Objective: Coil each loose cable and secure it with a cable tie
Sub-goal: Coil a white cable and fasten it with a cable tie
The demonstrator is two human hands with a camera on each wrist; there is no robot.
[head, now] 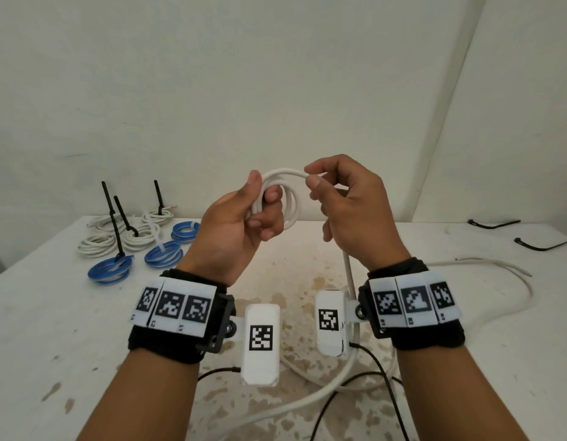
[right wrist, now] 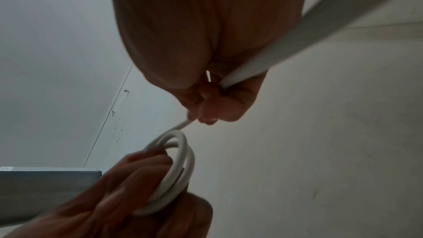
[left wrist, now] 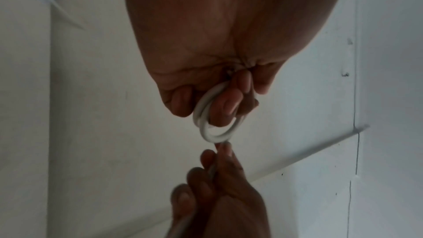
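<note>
Now I hold the white cable (head: 287,198) up above the middle of the tabletop (head: 53,313). My left hand (head: 244,224) is curled tight round a few finished loops. My right hand (head: 346,202) pinches the loose part just beside those loops, at their top. From that pinch the free cable drops down past my right wrist and runs off toward the right edge. So I think my right hand, the nearer one, must bring the next loop over to the left.
</note>
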